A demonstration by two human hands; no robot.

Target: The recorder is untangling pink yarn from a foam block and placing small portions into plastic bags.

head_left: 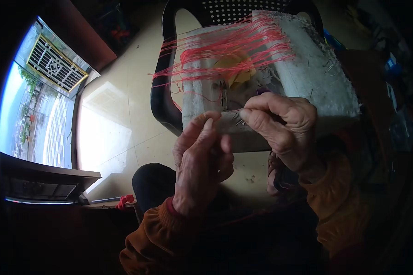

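My left hand (199, 153) is closed in a pinch, thumb against forefinger, at the near edge of a white foam block (316, 75). Opposite it, my right hand (287, 126) also pinches. A fine pink thread (235, 110) seems to run between the two sets of fingertips; it is hard to make out. Many pink threads (229, 50) are stretched across the block's hollow. Several pins (238, 120) stick in the near rim between my hands. In the hollow lie a slim metal tool, perhaps small scissors (224, 96), and a crumpled yellow piece (238, 73).
A black plastic chair (158, 98) supports the foam block. More pins (309, 62) stand in its right side. Pale tiled floor (137, 98) spreads to the left, towards a bright doorway (46, 101). A red bundle (125, 201) lies at lower left.
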